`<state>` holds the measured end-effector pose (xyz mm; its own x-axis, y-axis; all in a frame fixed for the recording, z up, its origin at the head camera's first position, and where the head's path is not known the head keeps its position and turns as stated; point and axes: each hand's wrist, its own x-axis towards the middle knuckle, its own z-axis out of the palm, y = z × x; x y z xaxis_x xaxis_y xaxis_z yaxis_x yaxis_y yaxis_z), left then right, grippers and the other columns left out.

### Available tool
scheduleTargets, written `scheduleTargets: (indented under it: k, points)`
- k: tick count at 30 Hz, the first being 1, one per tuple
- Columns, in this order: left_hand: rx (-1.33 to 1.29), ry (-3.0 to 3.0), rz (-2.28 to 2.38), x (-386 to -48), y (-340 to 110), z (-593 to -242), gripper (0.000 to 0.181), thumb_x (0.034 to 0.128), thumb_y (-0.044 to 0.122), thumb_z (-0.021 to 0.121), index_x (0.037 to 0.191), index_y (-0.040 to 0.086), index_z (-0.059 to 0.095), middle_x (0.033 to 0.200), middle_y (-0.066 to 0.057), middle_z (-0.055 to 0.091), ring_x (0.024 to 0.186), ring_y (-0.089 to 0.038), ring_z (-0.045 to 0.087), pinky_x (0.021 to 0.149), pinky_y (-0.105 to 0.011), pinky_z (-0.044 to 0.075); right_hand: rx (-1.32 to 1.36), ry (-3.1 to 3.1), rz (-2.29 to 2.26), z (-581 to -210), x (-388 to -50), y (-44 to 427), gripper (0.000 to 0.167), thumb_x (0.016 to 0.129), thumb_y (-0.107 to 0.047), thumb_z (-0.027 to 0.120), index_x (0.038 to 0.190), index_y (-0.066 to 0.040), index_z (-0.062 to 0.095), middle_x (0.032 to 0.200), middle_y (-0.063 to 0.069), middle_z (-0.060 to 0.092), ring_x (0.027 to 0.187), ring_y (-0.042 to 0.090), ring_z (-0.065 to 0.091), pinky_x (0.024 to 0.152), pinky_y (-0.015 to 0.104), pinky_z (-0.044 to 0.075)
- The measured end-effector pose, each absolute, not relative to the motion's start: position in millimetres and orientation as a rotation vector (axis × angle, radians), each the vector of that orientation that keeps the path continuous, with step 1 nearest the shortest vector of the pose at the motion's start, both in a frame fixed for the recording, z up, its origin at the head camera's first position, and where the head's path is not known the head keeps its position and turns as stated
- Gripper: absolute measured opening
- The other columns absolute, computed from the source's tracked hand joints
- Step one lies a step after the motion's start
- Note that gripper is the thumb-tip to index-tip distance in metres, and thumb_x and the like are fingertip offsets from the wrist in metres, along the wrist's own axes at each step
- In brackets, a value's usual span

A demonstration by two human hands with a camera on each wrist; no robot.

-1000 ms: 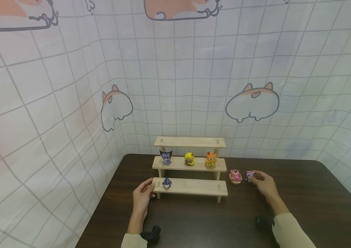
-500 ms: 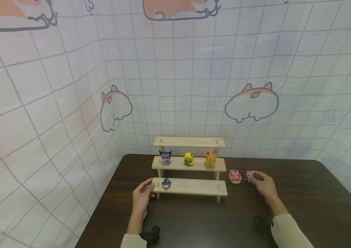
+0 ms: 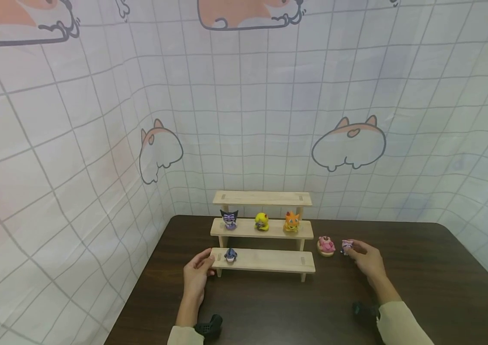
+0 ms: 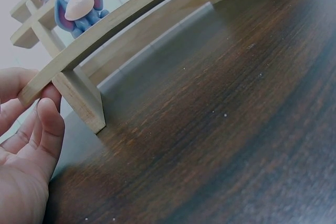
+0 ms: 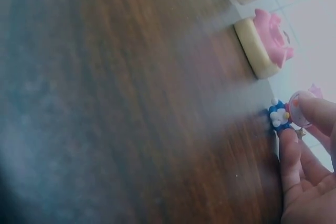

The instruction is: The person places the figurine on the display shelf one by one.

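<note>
My left hand (image 3: pixel 196 278) pinches the left end of the lowest board of a stepped wooden display shelf (image 3: pixel 265 260), with fingers above and below the board. Close to that hand, a blue donkey figurine (image 4: pixel 79 9) sits upright on the board. Over on the right, my right hand (image 3: pixel 366 258) holds a small purple-and-white figurine (image 3: pixel 346 246) between thumb and fingers, at the table top. The right wrist view shows its blue base with a white flower (image 5: pixel 280 116); the fingers hide part of it. Just left of it stands a pink figurine on a cream base (image 3: pixel 326 246), untouched.
On the middle board stand a black-eared purple figurine (image 3: pixel 229 220), a yellow figurine (image 3: pixel 261 222) and an orange fox-like figurine (image 3: pixel 291 222). The top board (image 3: pixel 262 198) rises behind them. A dark wooden table (image 3: pixel 283 311) carries everything, with a grid-patterned cloth (image 3: pixel 265 143) behind.
Both hands keep their places and their holds. Only a slight shift of the head view shows; the figurines and shelf stay where they were.
</note>
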<state>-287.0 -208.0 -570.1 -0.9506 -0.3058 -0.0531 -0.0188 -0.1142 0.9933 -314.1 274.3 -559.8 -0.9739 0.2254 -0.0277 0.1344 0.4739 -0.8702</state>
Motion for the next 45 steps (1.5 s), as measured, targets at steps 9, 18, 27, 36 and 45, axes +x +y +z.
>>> scheduleTargets:
  k: [9,18,27,36,45]
  points:
    - [0.363,-1.952,-2.179,-286.2,-208.3,-570.7,0.037,0.0971,0.016,0.072,0.131,0.003,0.068,0.115,-0.010,0.073,0.073,-0.009,0.062,0.064,-0.022,0.055,-0.339,-2.583,1.582,-559.2,-306.5,268.7,0.058,0.102,-0.033,0.064,0.146,0.003,0.051,0.138,0.029,0.058,0.089,0.008,0.062,0.074,0.020,0.054]
    - [0.365,-1.935,-2.180,-285.7,-210.9,-572.0,0.037,0.0969,0.015,0.072,0.131,0.003,0.068,0.114,-0.010,0.072,0.075,-0.008,0.063,0.064,-0.022,0.056,-0.332,-2.538,1.635,-555.5,-297.6,261.6,0.056,0.100,-0.037,0.067,0.143,-0.003,0.057,0.123,0.018,0.068,0.086,0.007,0.065,0.075,0.022,0.056]
    - [0.351,-1.940,-2.178,-287.7,-209.5,-571.7,0.037,0.0968,0.015,0.072,0.131,0.002,0.068,0.104,-0.005,0.074,0.072,-0.010,0.064,0.063,-0.022,0.055,-0.277,-2.526,1.635,-537.2,-284.7,254.8,0.064,0.097,-0.047,0.069,0.145,-0.006,0.057,0.131,0.020,0.066,0.088,0.006,0.066,0.077,0.022,0.056]
    - [0.344,-1.927,-2.180,-287.8,-209.0,-570.9,0.036,0.0967,0.014,0.072,0.131,0.002,0.068,0.101,-0.002,0.074,0.069,-0.009,0.063,0.062,-0.022,0.055,-0.116,-2.474,1.620,-512.6,-270.0,231.6,0.058,0.096,-0.040,0.072,0.140,-0.003,0.061,0.120,0.018,0.071,0.088,0.008,0.071,0.078,0.023,0.059]
    - [0.371,-1.945,-2.181,-286.1,-208.1,-568.7,0.037,0.0970,0.016,0.072,0.132,0.003,0.068,0.106,-0.005,0.074,0.071,-0.009,0.063,0.063,-0.022,0.055,0.004,-2.463,1.611,-503.8,-262.5,205.9,0.053,0.094,-0.037,0.075,0.135,-0.005,0.065,0.111,0.018,0.073,0.085,0.013,0.071,0.072,0.030,0.060]
